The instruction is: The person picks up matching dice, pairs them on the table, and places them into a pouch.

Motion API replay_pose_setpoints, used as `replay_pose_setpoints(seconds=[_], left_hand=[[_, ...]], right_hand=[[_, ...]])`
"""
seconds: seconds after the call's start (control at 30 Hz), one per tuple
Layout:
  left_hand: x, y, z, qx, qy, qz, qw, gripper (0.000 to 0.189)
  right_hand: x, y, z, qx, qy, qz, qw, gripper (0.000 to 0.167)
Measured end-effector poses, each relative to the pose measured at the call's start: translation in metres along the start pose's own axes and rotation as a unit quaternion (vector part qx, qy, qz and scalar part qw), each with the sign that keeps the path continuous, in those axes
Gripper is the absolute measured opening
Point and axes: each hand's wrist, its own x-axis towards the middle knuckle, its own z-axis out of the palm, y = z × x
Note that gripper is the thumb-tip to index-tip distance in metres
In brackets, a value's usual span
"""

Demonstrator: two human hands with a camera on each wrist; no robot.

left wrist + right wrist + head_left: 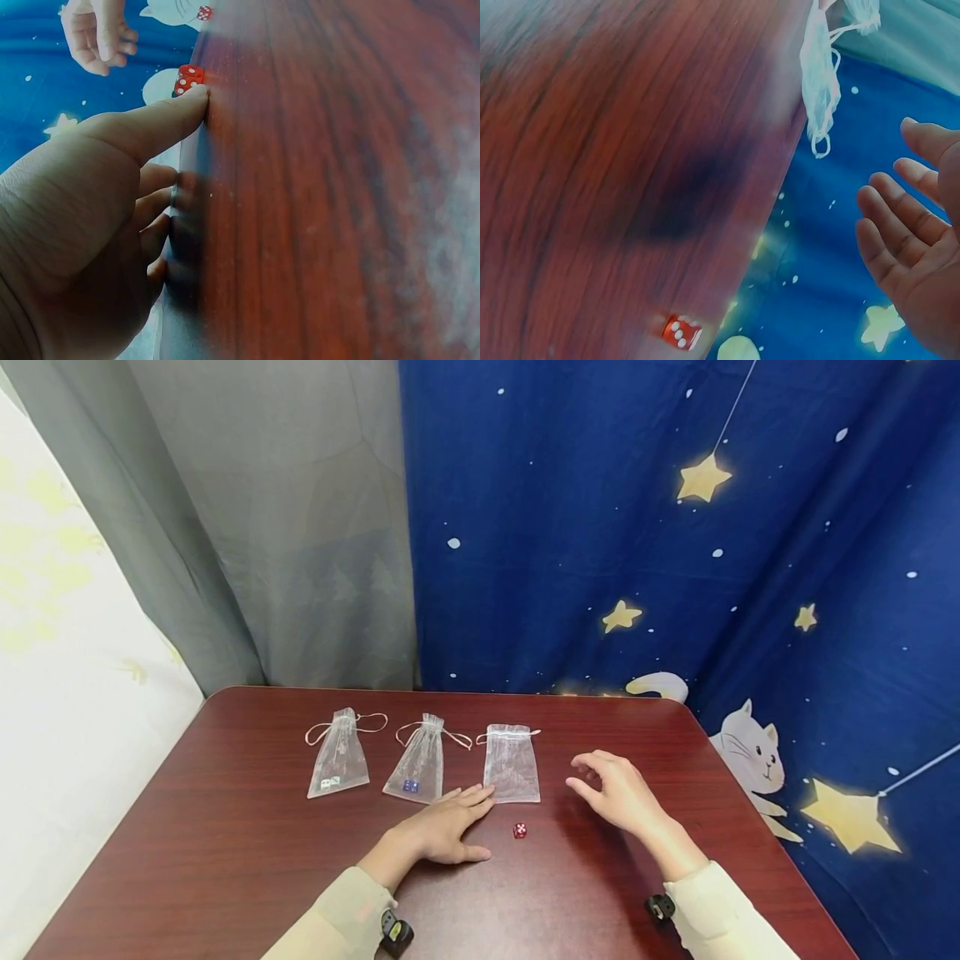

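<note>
My left hand (446,829) rests on the table with fingers spread, its fingertips at the lower left corner of the rightmost sheer drawstring bag (512,766). Past its thumb lies a red die (521,831) with white dots, which appears close to the thumb tip in the left wrist view. My right hand (618,789) hovers right of that bag, fingers loosely bent and holding nothing. A second red die (205,13) shows farther off in the left wrist view; in the head view it is not visible. One red die (681,331) appears low in the right wrist view.
Left of the rightmost bag lie a sheer bag (427,764) with blue dice (410,786) and another bag (341,760) with white dice (330,782). All lie on a dark red wooden table (225,860). Grey and blue curtains (555,527) hang behind it.
</note>
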Motion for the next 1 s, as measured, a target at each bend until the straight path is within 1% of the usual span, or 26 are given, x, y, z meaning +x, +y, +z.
replay_pose_setpoints(seconds=[0.2, 0.47, 0.8, 1.0], left_hand=[[0.000, 0.000, 0.001, 0.001, 0.000, -0.001, 1.0000, 0.080], [0.000, -0.001, 0.001, 0.002, 0.002, -0.001, 1.0000, 0.080], [0.000, 0.000, 0.001, 0.001, 0.006, 0.000, 1.0000, 0.080], [0.000, 0.000, 0.002, -0.001, 0.005, 0.000, 1.0000, 0.080]], right_hand=[[-0.010, 0.013, -0.003, -0.029, -0.014, 0.026, 0.9991, 0.024], [-0.027, 0.031, -0.001, -0.052, -0.012, 0.052, 0.9972, 0.025], [-0.046, 0.049, -0.002, -0.081, -0.010, 0.100, 0.9917, 0.026], [-0.053, 0.058, -0.006, -0.093, -0.031, 0.133, 0.9863, 0.027]])
